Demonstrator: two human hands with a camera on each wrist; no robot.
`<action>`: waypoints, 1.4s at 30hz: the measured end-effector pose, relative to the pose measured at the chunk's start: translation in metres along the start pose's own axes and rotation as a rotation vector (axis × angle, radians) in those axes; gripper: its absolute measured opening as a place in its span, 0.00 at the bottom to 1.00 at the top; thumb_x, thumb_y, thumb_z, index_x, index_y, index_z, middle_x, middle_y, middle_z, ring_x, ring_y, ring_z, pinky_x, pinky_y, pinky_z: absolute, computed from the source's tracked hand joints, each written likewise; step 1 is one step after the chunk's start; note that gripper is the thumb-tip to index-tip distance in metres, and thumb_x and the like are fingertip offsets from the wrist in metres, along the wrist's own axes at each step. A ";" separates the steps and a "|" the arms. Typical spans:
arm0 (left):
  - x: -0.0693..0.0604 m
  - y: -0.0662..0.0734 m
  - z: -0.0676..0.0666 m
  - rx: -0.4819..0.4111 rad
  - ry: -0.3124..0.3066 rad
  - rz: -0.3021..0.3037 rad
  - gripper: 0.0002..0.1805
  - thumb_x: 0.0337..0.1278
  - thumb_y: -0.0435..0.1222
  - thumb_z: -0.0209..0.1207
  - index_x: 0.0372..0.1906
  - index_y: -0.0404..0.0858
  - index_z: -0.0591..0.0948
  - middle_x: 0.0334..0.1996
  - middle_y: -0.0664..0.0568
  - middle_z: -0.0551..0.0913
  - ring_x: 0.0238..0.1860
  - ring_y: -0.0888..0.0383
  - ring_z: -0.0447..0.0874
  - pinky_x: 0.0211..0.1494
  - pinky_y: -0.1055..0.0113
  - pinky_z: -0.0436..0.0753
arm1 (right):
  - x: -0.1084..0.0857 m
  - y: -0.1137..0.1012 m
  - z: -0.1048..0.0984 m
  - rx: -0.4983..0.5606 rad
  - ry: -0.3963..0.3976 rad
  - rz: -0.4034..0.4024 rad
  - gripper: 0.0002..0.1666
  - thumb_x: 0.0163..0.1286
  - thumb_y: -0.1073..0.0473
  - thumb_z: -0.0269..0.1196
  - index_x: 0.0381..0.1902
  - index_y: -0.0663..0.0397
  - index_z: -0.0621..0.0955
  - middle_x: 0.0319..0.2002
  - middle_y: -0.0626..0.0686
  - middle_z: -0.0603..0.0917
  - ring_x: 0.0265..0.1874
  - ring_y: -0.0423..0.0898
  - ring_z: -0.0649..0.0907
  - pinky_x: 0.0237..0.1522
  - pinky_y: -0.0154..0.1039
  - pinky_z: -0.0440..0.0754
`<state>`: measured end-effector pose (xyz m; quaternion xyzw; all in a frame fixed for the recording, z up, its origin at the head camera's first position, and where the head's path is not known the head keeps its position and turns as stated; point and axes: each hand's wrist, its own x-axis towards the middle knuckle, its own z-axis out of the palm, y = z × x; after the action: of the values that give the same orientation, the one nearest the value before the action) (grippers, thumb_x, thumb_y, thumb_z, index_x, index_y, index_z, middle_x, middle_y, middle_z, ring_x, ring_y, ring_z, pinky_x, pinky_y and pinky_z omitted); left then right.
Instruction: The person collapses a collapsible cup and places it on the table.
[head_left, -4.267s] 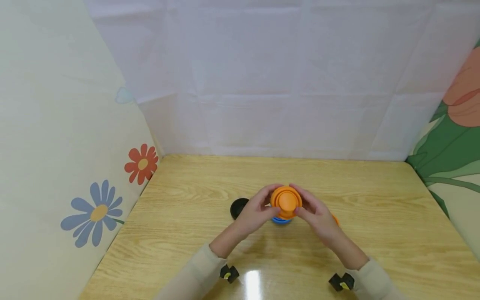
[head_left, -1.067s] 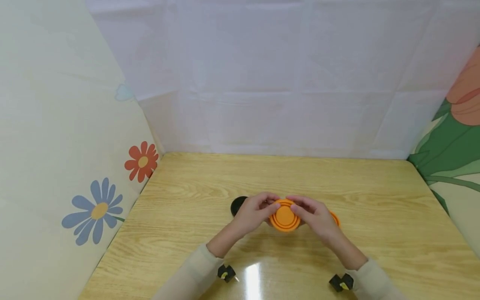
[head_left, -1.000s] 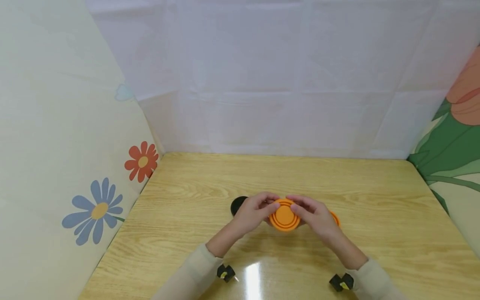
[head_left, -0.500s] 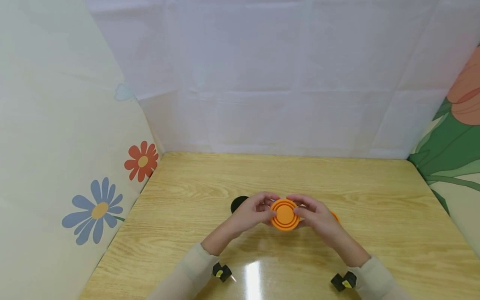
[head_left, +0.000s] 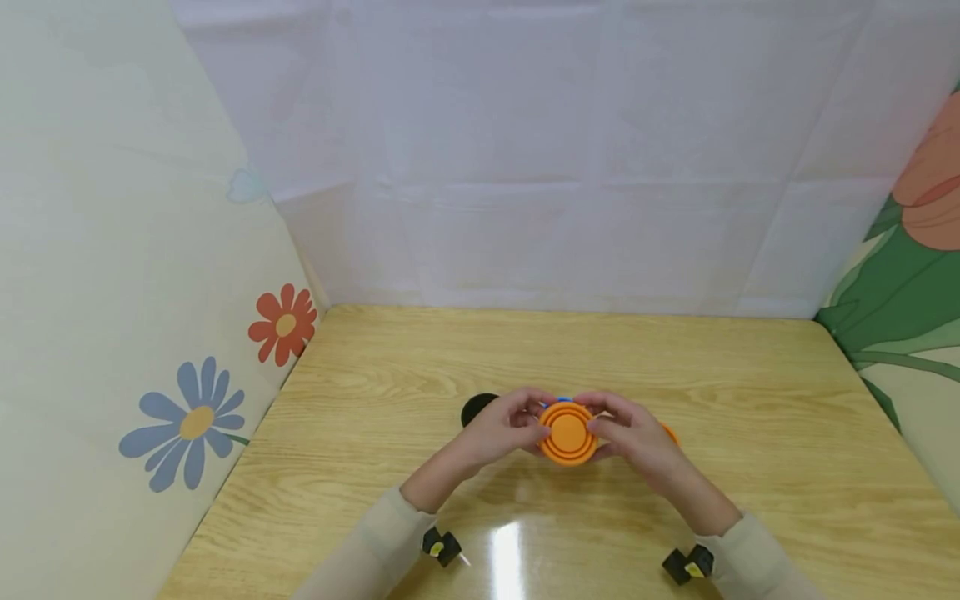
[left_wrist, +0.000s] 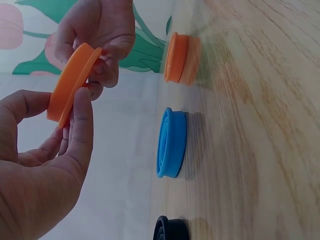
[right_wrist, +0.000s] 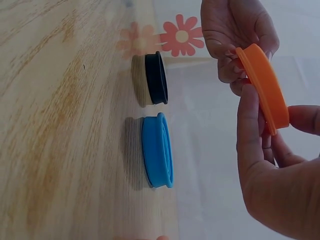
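A round orange collapsible cup (head_left: pixel 568 433), folded flat into concentric rings, is held above the table between both hands. My left hand (head_left: pixel 497 432) pinches its left edge, thumb on the near face and fingers behind. On the opposite edge, my right hand (head_left: pixel 637 437) pinches it in the same way. In the left wrist view, the cup (left_wrist: pixel 72 85) looks like a thin tilted disc with a raised rim. Behind it a blue collapsible cup (left_wrist: pixel 172 142) sits flat on the table, mostly hidden in the head view.
A black collapsible cup (right_wrist: pixel 156 78) lies left of the blue one, partly covered by my left hand in the head view. Another orange cup (left_wrist: pixel 176 57) lies to the right, mostly behind my right hand. The wooden table (head_left: pixel 375 358) meets a white cloth backdrop (head_left: pixel 525 167).
Some seconds ago the held orange cup had a raised, stepped centre; now it is flat. The hands have lowered slightly towards me, and thumbs have slid from its face to its sides.
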<state>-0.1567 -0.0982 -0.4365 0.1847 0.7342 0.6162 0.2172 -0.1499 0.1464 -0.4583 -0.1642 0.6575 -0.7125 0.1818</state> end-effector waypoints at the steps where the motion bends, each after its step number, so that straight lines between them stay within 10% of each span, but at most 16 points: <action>1: 0.000 0.000 0.000 0.001 0.002 -0.001 0.24 0.66 0.29 0.61 0.65 0.31 0.73 0.47 0.43 0.79 0.42 0.58 0.84 0.45 0.57 0.89 | 0.000 0.000 0.000 0.000 0.004 0.004 0.26 0.75 0.63 0.57 0.66 0.71 0.70 0.51 0.59 0.75 0.43 0.46 0.83 0.41 0.47 0.89; 22: -0.004 -0.003 0.000 0.261 0.170 0.275 0.19 0.64 0.29 0.65 0.59 0.36 0.79 0.49 0.43 0.82 0.49 0.53 0.81 0.50 0.65 0.86 | 0.000 -0.001 -0.003 0.013 0.082 0.074 0.28 0.80 0.53 0.55 0.66 0.70 0.71 0.55 0.60 0.80 0.51 0.53 0.81 0.52 0.47 0.86; 42: 0.003 -0.011 0.005 0.642 0.276 0.808 0.18 0.53 0.20 0.67 0.47 0.39 0.84 0.45 0.47 0.81 0.49 0.52 0.78 0.52 0.63 0.83 | 0.002 0.002 -0.008 0.129 -0.029 0.157 0.28 0.82 0.43 0.49 0.58 0.62 0.78 0.49 0.58 0.84 0.46 0.51 0.86 0.50 0.49 0.87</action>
<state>-0.1567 -0.0939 -0.4480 0.4272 0.7778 0.4136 -0.2035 -0.1554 0.1522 -0.4613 -0.1103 0.6186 -0.7343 0.2568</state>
